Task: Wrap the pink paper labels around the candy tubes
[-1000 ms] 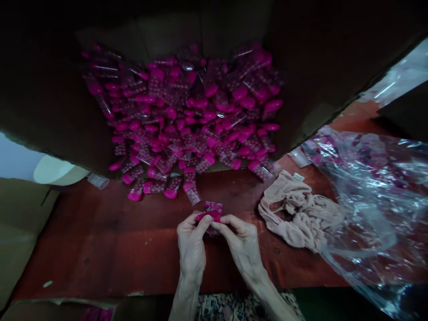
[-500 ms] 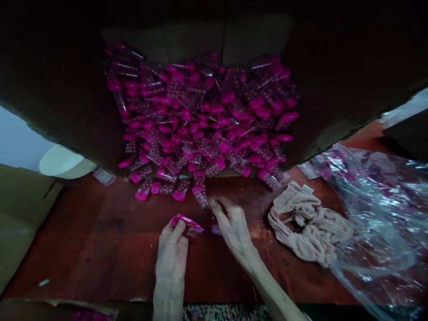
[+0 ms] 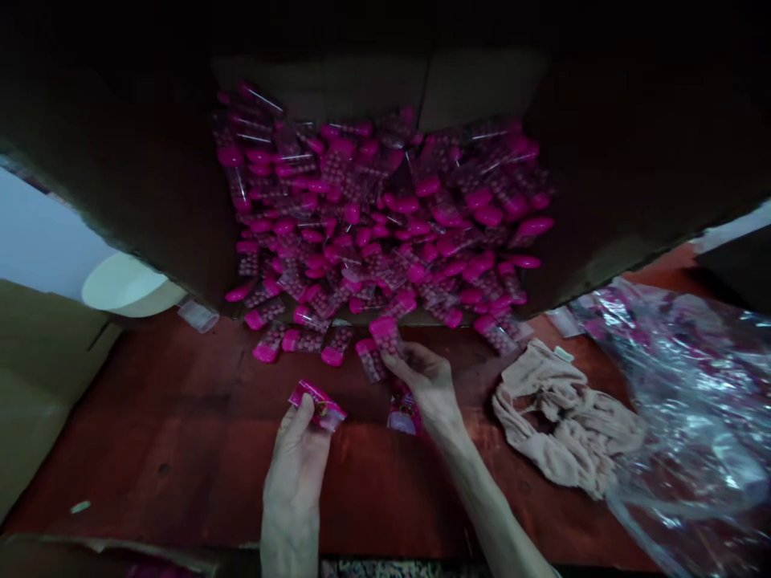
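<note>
From the head view: the pink-capped bottle at the right hand sits at the near edge of the heap of bottles, its cap facing away from the person and its transparent body, full of small balls, towards the fingers. It looks light and fairly stiff, with smooth walls that could slip; the sides just under the cap would probably give the surest hold. The right thumb and fingers are drawn close together, pinching its lower end. Another capped bottle lies just beside it on the desk.

The left hand pinches a pink printed packet between thumb and fingers, well apart from the right hand. The packet seems thin, glossy and soft, likely to bend or slide, so a flat hold near one edge should suit it. A second printed packet lies on the desk, partly hidden by the right hand
</note>
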`<state>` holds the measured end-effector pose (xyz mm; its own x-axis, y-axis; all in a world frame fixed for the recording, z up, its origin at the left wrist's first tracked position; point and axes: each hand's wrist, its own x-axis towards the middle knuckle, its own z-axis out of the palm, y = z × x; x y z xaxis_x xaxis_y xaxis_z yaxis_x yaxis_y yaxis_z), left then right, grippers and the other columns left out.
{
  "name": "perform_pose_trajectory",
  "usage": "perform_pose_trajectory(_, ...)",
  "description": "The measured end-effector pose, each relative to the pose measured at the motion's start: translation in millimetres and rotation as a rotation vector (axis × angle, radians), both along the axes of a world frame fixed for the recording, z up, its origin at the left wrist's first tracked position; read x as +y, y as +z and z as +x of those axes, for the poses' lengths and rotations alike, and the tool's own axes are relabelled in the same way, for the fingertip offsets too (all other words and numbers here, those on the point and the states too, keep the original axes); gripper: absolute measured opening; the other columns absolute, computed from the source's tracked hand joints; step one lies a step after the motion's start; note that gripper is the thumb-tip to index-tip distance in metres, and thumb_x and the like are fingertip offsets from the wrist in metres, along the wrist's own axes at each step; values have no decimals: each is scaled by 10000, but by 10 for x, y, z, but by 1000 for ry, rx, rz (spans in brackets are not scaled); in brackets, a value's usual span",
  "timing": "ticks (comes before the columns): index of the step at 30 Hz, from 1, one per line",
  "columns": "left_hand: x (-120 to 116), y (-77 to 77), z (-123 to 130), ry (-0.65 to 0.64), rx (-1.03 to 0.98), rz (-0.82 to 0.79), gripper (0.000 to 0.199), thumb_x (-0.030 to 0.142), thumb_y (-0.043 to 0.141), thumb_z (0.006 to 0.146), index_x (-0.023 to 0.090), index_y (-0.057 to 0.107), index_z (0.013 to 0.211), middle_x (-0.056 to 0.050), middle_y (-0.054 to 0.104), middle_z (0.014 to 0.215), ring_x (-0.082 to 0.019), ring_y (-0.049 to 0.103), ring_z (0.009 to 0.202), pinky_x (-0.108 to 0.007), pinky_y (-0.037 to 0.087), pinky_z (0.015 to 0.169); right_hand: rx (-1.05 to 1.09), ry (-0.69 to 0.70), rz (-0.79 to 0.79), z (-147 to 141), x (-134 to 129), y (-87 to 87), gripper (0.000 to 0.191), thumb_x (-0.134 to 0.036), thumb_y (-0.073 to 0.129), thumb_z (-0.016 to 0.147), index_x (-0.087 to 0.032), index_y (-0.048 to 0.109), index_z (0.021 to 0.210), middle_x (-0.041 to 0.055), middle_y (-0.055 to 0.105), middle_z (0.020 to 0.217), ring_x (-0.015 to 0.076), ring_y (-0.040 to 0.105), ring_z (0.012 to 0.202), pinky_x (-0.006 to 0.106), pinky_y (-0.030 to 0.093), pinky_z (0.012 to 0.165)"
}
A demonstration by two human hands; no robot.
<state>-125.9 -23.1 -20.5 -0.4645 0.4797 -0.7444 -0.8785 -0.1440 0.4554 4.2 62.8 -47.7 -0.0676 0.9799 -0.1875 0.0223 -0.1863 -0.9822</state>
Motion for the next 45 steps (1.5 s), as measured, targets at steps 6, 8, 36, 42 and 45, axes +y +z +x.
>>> perform_pose_trajectory(6, 121, 172, 81, -26, -72, 4, 324, 7, 409, 857, 133, 613, 639, 4, 650, 563, -83, 605, 501, -203, 531, 535, 238, 27, -86, 67, -103, 181, 354, -428, 747, 565, -170, 656, 790, -28, 598, 616, 70, 458, 449, 199, 386, 442)
perform_pose_trajectory(8, 175, 273, 124, -43, -70, 26, 330, 13, 398, 864, 128, 611, 640, -7, 655, 573, -87, 608, 509, -207, 532, 543, 273, 48, -101, 85, -134, 256, 331, -398, 754, 583, -160, 663, 794, -32, 588, 592, 68, 458, 455, 192, 381, 444)
perform_pose_trajectory(36, 313, 222, 548, -234, 336, 206, 119, 228, 722, 664, 138, 648, 687, 11, 653, 617, -85, 559, 537, -207, 450, 575, -191, 16, 240, 326, -856, 362, 119, -261, 625, 754, -163, 651, 817, 0, 628, 667, 123, 550, 567, 206, 452, 541)
perform_pose_trajectory(42, 340, 175, 640, -271, 393, 185, 132, 233, 740, 633, 140, 662, 683, 22, 645, 600, -77, 554, 523, -198, 436, 577, -101, 58, 55, 384, -817, 293, 208, -335, 623, 758, -156, 664, 855, 13, 657, 710, 142, 568, 611, 221, 460, 572)
perform_pose_trajectory(45, 310, 150, 716, -305, 358, 188, 129, 224, 742, 627, 142, 654, 675, 20, 642, 585, -89, 560, 511, -223, 451, 590, -174, 11, 102, 382, -827, 234, 194, -311, 618, 764, -153, 670, 862, 23, 669, 733, 146, 578, 619, 229, 467, 585)
